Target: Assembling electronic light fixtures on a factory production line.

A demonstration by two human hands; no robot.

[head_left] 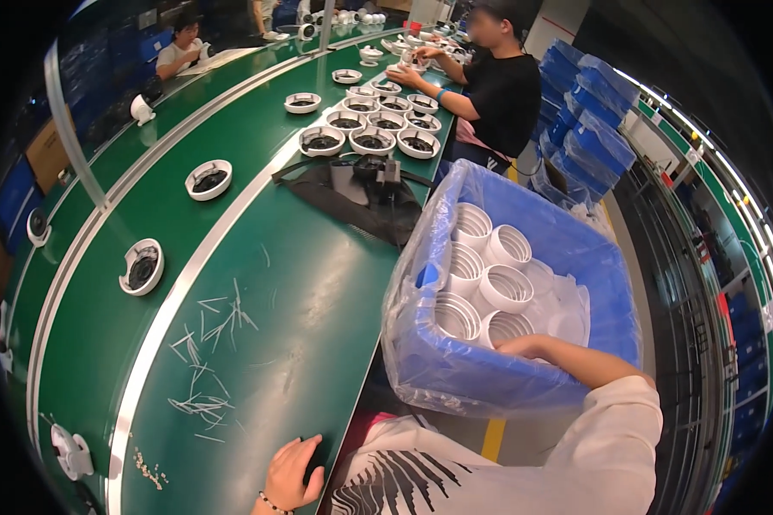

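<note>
My left hand (290, 474) rests on the near edge of the green worktable (258, 369), its fingers stretched and thumb apart, holding nothing. My right arm reaches over the rim of a blue bin (524, 378) lined with clear plastic. Down among stacked white ribbed rings (507, 288), my right hand (524, 345) touches or nearly touches the nearest stack; its fingers are hidden, so any grip cannot be made out. Thin white strips (202, 403) lie scattered on the worktable left of my left hand, with small pale bits (149, 470) close by.
White round housings with black insides (373, 140) cluster farther up the table; two more (143, 268) sit on the green conveyor (180, 223). A dark bag (352, 197) lies beside the bin. A co-worker in black (507, 94) works beyond. Wrapped blue bins (588, 112) stand at right.
</note>
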